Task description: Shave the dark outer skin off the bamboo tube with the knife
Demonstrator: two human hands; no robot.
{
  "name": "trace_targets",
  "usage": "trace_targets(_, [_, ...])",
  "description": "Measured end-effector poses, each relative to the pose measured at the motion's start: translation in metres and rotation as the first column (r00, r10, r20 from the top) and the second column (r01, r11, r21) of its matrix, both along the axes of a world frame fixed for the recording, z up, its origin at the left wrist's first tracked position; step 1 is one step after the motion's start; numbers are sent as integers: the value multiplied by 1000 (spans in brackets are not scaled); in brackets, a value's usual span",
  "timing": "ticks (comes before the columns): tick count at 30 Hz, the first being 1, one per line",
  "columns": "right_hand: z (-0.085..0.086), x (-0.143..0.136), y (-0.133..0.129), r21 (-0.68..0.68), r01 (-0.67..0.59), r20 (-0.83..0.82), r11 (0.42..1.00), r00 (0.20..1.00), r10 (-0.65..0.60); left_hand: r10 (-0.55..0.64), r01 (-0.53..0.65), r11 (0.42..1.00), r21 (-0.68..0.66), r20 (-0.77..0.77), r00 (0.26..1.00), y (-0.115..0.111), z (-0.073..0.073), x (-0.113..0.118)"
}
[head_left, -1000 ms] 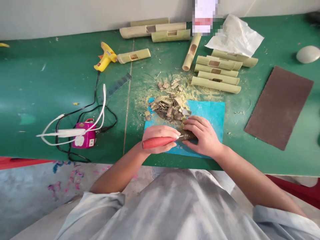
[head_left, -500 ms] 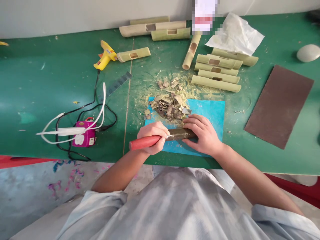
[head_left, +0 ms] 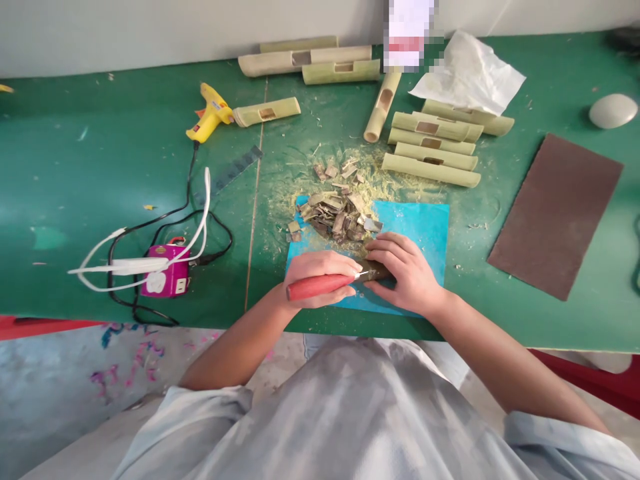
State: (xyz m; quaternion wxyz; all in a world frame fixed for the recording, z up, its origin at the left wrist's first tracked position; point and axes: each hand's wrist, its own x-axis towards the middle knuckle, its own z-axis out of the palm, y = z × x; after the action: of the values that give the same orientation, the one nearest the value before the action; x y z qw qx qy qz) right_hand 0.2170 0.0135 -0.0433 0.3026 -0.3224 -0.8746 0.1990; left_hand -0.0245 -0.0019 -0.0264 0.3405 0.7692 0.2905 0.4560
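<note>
My left hand [head_left: 320,275] is closed around a red-handled tool [head_left: 323,287], whose thin metal tip rests at a dark bamboo piece [head_left: 370,269]. The right end of that dark piece is gripped by my right hand [head_left: 407,273], its fingers curled over the top and the thumb below. Part of the piece is hidden under both hands. It lies over a blue sheet [head_left: 420,223] on the green table. Just beyond my hands is a heap of bamboo chips [head_left: 337,213] with pale shavings around it.
Cut bamboo tubes [head_left: 430,163] lie behind to the right, more [head_left: 343,71] along the wall. A yellow glue gun [head_left: 213,113] and a pink power block [head_left: 167,270] with cables are left. To the right are a brown sheet [head_left: 557,217] and a pale oval object [head_left: 613,111].
My left hand has slid to the right along the dark bamboo piece with the red-handled tool, closer to my right hand. The right hand stays nearly in place.
</note>
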Motion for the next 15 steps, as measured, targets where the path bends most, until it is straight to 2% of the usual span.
trace_targets(6, [1,1,-2,29,12,29,1000,999,-12,7,-7,1000,16,-11,1000,0,1,2])
trace_targets(15, [-2,1,-5,62,34,68,997,997,-39,100,-99,994,38,-11,995,-3,5,8])
